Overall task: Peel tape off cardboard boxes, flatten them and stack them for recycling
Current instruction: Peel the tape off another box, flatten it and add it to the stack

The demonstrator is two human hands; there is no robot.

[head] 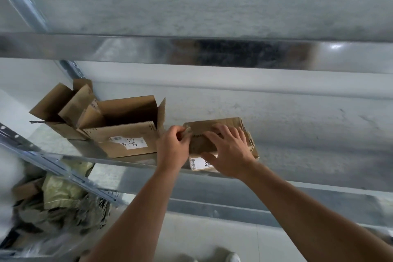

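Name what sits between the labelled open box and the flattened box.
In the head view, only the left hand, pinching tape at the edge of the flattened box.

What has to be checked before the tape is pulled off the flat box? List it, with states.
1. Left hand pinches the tape: ok.
2. Right hand presses the flattened box down on the metal shelf: ok.
3. Room to pull leftward: not ok, the labelled open box stands right beside the left hand.
4. How much tape is left stuck: cannot tell.
5. Box fully flat: ok.
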